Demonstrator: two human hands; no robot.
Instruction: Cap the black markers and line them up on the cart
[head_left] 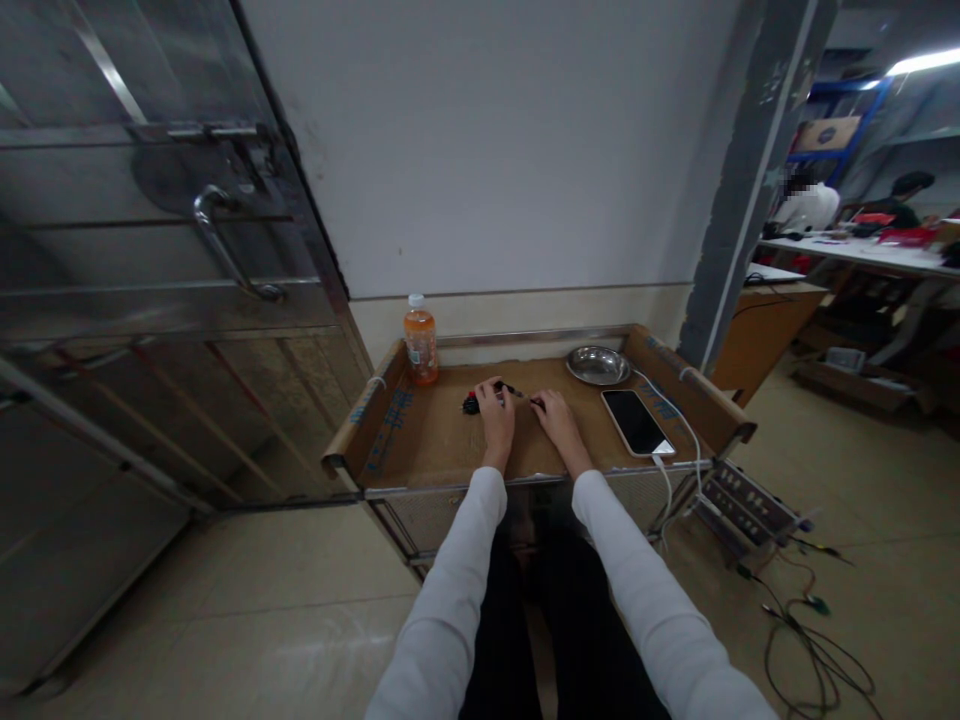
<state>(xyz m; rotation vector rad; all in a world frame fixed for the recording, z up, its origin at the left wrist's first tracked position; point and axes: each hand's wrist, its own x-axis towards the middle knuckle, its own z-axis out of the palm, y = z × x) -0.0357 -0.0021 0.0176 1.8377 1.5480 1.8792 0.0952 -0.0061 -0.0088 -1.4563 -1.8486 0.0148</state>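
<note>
Both hands rest on a cardboard-lined metal cart (420, 440) in front of me. My left hand (496, 415) has its fingers curled over a small black and red object (472, 403) that lies on the cardboard. My right hand (556, 418) sits just to the right, fingers bent down, its fingertips at a small dark piece (535, 402). A thin dark part (513, 390) runs between the two hands. The objects are too small to name.
An orange drink bottle (421, 343) stands at the cart's back left. A steel bowl (598, 365) and a phone (637, 422) on a white cable lie at the right. A metal door (150, 280) is at left; a power strip (750, 500) and cables lie on the floor. People work at a far table.
</note>
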